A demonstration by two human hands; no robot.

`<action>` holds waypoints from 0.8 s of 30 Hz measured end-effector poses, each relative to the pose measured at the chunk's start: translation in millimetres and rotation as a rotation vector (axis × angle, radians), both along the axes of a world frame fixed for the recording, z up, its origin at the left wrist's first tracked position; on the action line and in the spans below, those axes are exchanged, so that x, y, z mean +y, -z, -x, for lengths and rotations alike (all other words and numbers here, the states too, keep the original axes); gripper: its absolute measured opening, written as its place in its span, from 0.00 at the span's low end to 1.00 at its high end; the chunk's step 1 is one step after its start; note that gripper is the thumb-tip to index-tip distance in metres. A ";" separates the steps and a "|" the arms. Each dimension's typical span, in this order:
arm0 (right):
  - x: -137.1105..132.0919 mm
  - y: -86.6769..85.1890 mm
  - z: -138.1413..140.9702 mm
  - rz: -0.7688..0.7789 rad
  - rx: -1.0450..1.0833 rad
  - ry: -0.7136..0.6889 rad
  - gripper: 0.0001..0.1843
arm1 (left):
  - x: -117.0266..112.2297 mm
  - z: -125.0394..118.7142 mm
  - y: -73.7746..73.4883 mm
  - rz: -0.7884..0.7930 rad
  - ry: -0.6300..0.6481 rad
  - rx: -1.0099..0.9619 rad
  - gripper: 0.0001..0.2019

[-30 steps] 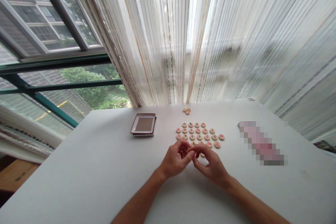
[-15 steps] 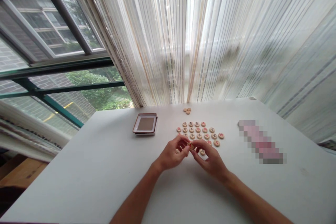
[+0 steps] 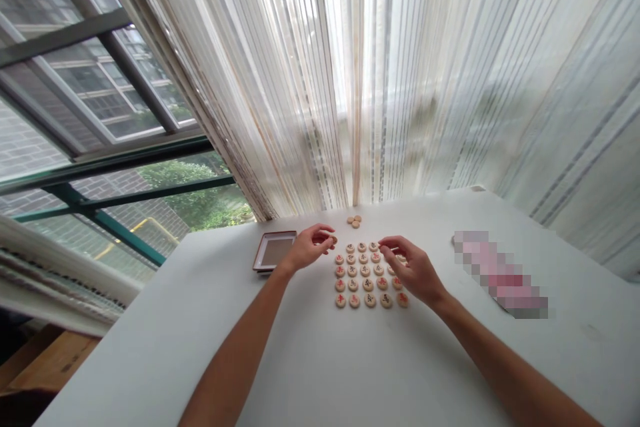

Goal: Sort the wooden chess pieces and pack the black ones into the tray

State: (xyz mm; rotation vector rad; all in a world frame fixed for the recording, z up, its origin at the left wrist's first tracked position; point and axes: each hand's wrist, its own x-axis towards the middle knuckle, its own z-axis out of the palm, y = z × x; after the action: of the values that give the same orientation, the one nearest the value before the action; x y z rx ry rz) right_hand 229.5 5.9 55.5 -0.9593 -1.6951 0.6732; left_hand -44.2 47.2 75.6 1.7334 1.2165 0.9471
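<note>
Several round wooden chess pieces (image 3: pixel 361 275) with red and black marks lie in neat rows on the white table (image 3: pixel 320 373). My left hand (image 3: pixel 311 247) hovers at the grid's upper left corner, thumb and fingers pinched on one piece (image 3: pixel 333 239). My right hand (image 3: pixel 411 268) rests over the grid's right side with its fingers curled and touching pieces in the top row; I cannot see whether it holds one. Three more pieces (image 3: pixel 354 220) lie apart near the curtain.
A shallow square box with a brown rim (image 3: pixel 273 251) sits left of the grid, just behind my left wrist. A blurred pink strip (image 3: pixel 500 275) lies at the right. Striped sheer curtains (image 3: pixel 380 80) hang behind the table; a window shows at the left.
Both hands have separated and moved from the near edge of the rows to the far edge. The left hand now pinches a piece at the upper left. The camera has tilted.
</note>
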 end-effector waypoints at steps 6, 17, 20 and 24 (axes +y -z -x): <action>7.7 18.4 -21.1 -0.082 -0.116 0.097 0.12 | 22.1 -5.7 12.1 0.077 0.065 0.075 0.17; 16.2 21.7 -32.2 -0.127 -0.202 0.149 0.09 | 48.9 -5.3 29.9 0.116 -0.001 0.176 0.14; 18.0 23.3 -34.9 -0.117 -0.202 0.163 0.08 | 53.6 -4.3 34.5 0.167 -0.013 0.181 0.14; 19.2 24.9 -36.2 -0.099 -0.206 0.164 0.08 | 58.0 -2.5 40.4 0.258 0.025 0.181 0.16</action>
State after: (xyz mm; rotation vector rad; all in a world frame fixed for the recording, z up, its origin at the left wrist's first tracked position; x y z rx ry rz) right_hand 265.7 25.1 30.6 -1.1138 -1.7866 0.3893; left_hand -41.7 105.1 35.3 1.6482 1.3641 0.5980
